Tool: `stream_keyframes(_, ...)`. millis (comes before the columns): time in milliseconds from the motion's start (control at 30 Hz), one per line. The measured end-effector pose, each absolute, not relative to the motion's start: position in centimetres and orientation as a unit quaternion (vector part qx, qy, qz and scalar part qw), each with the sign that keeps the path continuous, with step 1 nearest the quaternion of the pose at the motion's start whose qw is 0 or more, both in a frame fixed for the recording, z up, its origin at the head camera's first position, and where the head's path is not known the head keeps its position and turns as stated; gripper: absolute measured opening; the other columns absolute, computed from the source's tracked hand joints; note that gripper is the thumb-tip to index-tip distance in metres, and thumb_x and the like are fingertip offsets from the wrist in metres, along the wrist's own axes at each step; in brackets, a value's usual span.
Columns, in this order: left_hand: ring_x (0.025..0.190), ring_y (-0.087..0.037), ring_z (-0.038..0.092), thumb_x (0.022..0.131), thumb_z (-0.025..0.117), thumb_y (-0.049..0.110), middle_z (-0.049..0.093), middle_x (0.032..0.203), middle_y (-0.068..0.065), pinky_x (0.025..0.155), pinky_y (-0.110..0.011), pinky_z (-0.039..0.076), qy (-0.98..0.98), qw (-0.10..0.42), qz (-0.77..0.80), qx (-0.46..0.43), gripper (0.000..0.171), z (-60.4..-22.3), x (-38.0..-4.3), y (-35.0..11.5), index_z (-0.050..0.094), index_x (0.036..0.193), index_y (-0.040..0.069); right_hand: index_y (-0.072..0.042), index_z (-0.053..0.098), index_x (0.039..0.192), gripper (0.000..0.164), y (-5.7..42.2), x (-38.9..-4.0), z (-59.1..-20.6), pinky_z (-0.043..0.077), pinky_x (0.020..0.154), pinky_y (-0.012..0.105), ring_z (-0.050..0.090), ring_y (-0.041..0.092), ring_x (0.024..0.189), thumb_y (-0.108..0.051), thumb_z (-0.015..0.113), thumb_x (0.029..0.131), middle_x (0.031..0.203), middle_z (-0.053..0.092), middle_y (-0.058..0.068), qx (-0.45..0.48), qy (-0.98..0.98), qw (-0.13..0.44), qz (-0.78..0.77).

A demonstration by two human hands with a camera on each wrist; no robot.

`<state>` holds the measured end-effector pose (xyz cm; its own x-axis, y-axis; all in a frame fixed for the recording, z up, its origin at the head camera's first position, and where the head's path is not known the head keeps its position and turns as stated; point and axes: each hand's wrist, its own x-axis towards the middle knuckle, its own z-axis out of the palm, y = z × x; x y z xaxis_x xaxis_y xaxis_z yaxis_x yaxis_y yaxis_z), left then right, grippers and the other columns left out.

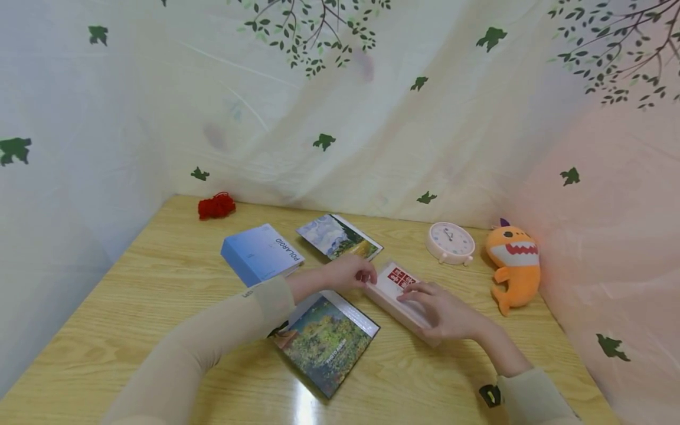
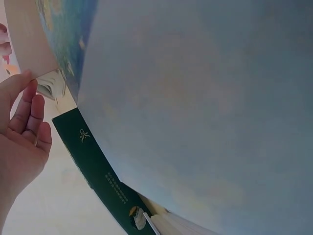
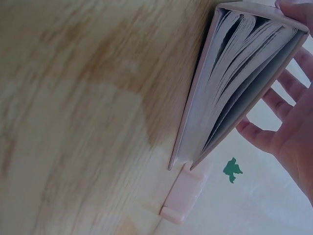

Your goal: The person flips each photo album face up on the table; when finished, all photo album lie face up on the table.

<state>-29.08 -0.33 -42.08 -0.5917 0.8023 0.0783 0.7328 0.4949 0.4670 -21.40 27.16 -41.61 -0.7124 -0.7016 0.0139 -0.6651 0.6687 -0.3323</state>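
A pale photo album (image 1: 393, 304) with a red printed panel on its cover lies on the table. At its far-left end, my left hand (image 1: 350, 273) pinches the edge between thumb and index finger; the left wrist view shows this hand (image 2: 24, 127) against the pale panel (image 2: 34, 36). My right hand (image 1: 446, 310) holds the nearer end, fingers over the cover and thumb at the spine. The right wrist view shows the album's page edges (image 3: 239, 63) beside the right hand (image 3: 298, 117). Under my left forearm is a painting-covered photo album (image 1: 329, 342).
A blue Polaroid album (image 1: 260, 254) and another painting-covered album (image 1: 340, 236) lie left of and behind my left hand. Farther back are red yarn (image 1: 216, 206), a pink clock (image 1: 450, 241) and an orange shark plush (image 1: 517, 271). A printed curtain (image 1: 340, 165) borders the table (image 1: 149, 330).
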Motion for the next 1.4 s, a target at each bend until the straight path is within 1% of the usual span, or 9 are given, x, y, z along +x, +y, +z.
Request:
stream_keyframes(133,0.073,-0.006,0.052,0.084,0.070,0.012,0.061,0.080,0.005,0.067,-0.016,0.043,0.865,0.082,0.224,0.442,0.015,-42.1,-29.0,-0.4,0.068,0.098,0.016,-0.027,0.055,0.129,0.067,27.1,-21.3,-41.8,0.041,0.095,0.056,0.044,0.030,0.124,-0.031,0.081,0.067,0.139,0.047,0.005,-0.382,0.910,0.051,-0.150)
stream_keyframes(300,0.073,-0.006,0.052,0.081,0.072,0.012,0.063,0.081,0.006,0.067,-0.017,0.043,0.865,0.105,0.218,0.439,0.017,-41.9,-28.6,-0.9,0.068,0.097,0.016,-0.028,0.055,0.128,0.070,27.1,-21.2,-42.1,0.040,0.095,0.055,0.045,0.028,0.123,-0.039,0.083,0.065,0.137,0.049,0.003,-0.402,0.903,0.048,-0.143)
stream_keyframes(433,0.072,-0.006,0.052,0.081,0.073,0.011,0.062,0.079,0.006,0.066,-0.018,0.044,0.862,0.132,0.218,0.438,0.017,-41.7,-28.2,-1.3,0.068,0.096,0.017,-0.027,0.057,0.126,0.067,27.0,-21.3,-42.2,0.041,0.097,0.053,0.046,0.026,0.123,-0.038,0.083,0.065,0.136,0.050,0.002,-0.426,0.891,0.054,-0.148)
stream_keyframes(533,0.071,-0.005,0.052,0.083,0.072,0.011,0.062,0.079,0.006,0.064,-0.017,0.043,0.859,0.142,0.213,0.443,0.015,-41.6,-28.0,-1.5,0.069,0.096,0.016,-0.027,0.058,0.123,0.064,26.9,-21.3,-42.2,0.041,0.097,0.051,0.047,0.025,0.124,-0.037,0.083,0.065,0.135,0.051,0.002,-0.437,0.885,0.060,-0.149)
stream_keyframes(700,0.071,-0.005,0.051,0.082,0.072,0.010,0.063,0.079,0.004,0.065,-0.017,0.042,0.853,0.131,0.207,0.462,0.015,-41.8,-27.9,-1.8,0.069,0.097,0.014,-0.026,0.057,0.125,0.065,26.8,-21.0,-42.2,0.037,0.095,0.056,0.043,0.029,0.124,-0.037,0.082,0.065,0.137,0.050,0.004,-0.434,0.884,0.072,-0.156)
stream_keyframes(900,0.072,-0.007,0.053,0.082,0.071,0.010,0.064,0.081,0.003,0.066,-0.018,0.043,0.852,0.115,0.201,0.470,0.015,-42.4,-28.0,-1.6,0.068,0.097,0.014,-0.022,0.056,0.127,0.068,27.1,-21.1,-42.5,0.037,0.098,0.058,0.042,0.035,0.125,-0.037,0.083,0.066,0.138,0.048,0.010,-0.423,0.891,0.066,-0.152)
stream_keyframes(1200,0.072,-0.007,0.054,0.083,0.070,0.008,0.065,0.082,0.002,0.066,-0.019,0.044,0.854,0.116,0.206,0.464,0.017,-42.6,-28.0,-1.5,0.068,0.099,0.013,-0.021,0.054,0.130,0.072,27.1,-21.3,-42.6,0.032,0.102,0.060,0.036,0.039,0.130,-0.039,0.082,0.067,0.142,0.042,0.015,-0.390,0.902,0.100,-0.155)
stream_keyframes(1300,0.073,-0.007,0.054,0.083,0.070,0.008,0.065,0.084,0.001,0.066,-0.018,0.044,0.854,0.125,0.217,0.456,0.018,-42.8,-28.0,-1.6,0.068,0.101,0.013,-0.021,0.053,0.131,0.072,27.0,-21.4,-42.6,0.031,0.103,0.061,0.034,0.040,0.131,-0.040,0.081,0.068,0.143,0.040,0.016,-0.380,0.905,0.109,-0.155)
stream_keyframes(1400,0.078,-0.008,0.057,0.083,0.069,0.005,0.065,0.089,-0.001,0.069,-0.016,0.046,0.855,0.138,0.228,0.445,0.024,-42.9,-27.9,-1.7,0.068,0.106,0.011,-0.021,0.052,0.132,0.072,27.1,-21.5,-42.6,0.031,0.103,0.061,0.033,0.040,0.132,-0.041,0.081,0.069,0.144,0.039,0.015,-0.375,0.909,0.106,-0.149)
